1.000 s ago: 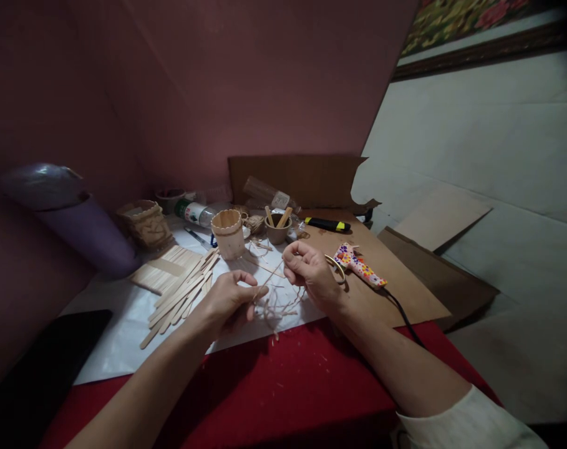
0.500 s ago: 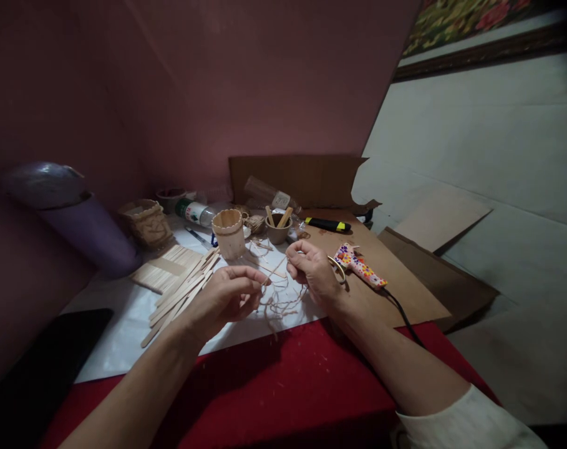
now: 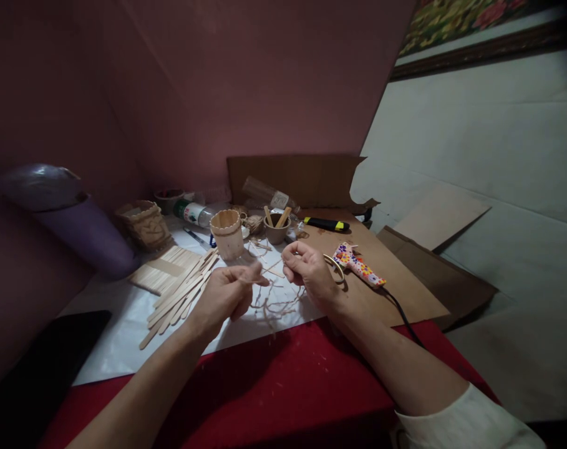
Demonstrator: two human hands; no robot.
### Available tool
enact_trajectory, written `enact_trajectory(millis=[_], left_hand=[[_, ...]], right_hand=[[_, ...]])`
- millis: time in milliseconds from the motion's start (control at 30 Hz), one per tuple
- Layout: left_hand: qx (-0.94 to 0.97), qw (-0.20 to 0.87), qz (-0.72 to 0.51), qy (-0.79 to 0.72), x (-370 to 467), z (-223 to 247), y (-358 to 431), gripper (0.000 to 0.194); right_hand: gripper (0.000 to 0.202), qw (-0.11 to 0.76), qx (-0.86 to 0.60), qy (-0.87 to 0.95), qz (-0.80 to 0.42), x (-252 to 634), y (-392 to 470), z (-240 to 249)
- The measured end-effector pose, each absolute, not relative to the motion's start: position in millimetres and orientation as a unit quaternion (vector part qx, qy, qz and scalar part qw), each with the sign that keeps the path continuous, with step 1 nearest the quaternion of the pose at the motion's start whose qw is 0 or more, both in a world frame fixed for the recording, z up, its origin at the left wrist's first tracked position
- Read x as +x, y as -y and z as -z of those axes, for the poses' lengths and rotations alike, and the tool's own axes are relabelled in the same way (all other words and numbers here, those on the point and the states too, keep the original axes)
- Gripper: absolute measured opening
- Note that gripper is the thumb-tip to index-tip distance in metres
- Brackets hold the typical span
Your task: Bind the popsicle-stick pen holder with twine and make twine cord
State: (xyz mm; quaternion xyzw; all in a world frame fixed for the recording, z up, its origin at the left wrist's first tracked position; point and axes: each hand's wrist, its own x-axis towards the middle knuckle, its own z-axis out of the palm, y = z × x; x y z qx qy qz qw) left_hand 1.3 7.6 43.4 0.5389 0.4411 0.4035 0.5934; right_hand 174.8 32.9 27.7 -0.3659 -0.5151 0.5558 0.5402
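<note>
Thin brown twine (image 3: 272,266) runs between my two hands above the white sheet. My left hand (image 3: 231,292) is closed in a pinch on it, thumb against the curled fingers. Higher and to the right, my right hand (image 3: 306,269) pinches the other part of the strand between thumb and fingertips. Loose, kinked twine lies in a tangle (image 3: 278,307) on the sheet below them. Beyond my left hand stands a pale cup (image 3: 227,240) with a scalloped rim. Partly hidden behind my right wrist is a gold-coloured ring (image 3: 338,269), perhaps a scissors handle.
Wooden craft sticks (image 3: 178,298) lie fanned out at left. A flower-patterned glue gun (image 3: 359,267) and a black-and-yellow utility knife (image 3: 327,224) rest on cardboard (image 3: 405,299) at right. Behind are a small pot (image 3: 277,234), plastic bottles (image 3: 194,212) and a woven-looking basket (image 3: 145,226).
My left hand has turned, its thumb and fingertips now closer together, blurred by motion. My right hand has barely moved. The twine stays between them.
</note>
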Motion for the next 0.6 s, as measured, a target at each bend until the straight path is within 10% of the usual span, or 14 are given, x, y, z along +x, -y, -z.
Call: enact_trajectory(millis=[233,600], left_hand=[[0.369,0.719,-0.324,-0.492,-4.7,-43.8,-15.7,0.065],[0.355,0.786,-0.351,-0.366,-5.5,-42.6,-13.4,0.020]], right_hand=[[0.026,0.526,-0.347,0.539,-0.559,175.3,-31.7,-25.8],[0.025,0.557,-0.372,0.491,-0.557,175.3,-34.0,-28.2]])
